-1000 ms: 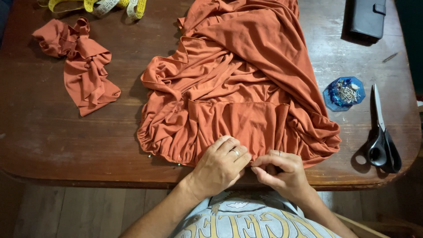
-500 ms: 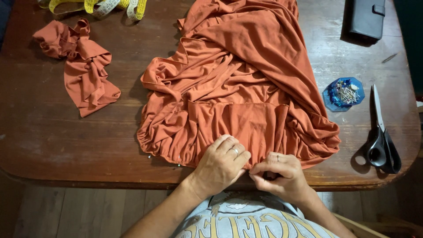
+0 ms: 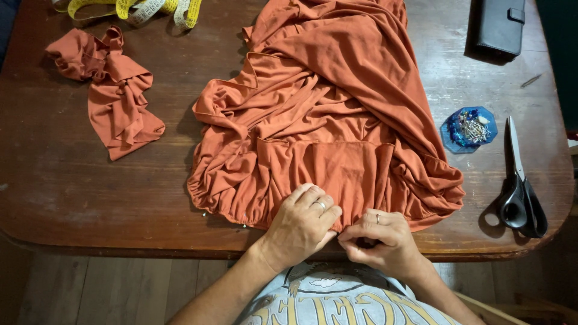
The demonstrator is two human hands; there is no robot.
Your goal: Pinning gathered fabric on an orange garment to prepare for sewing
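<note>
Little shift vs earlier: left hand (image 3: 301, 222) & right hand (image 3: 382, 241), both closed, pinch near hem of orange garment (image 3: 325, 114), hem running left-right along near table (image 3: 48, 192) edge, hands adjacent.

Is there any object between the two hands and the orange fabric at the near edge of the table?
Nothing visible is in the way. The left hand lies directly on the gathered edge of the orange fabric, and the right hand pinches at that same edge beside it. The scissors and the blue pin holder lie off to the right, apart from the fabric.
</note>
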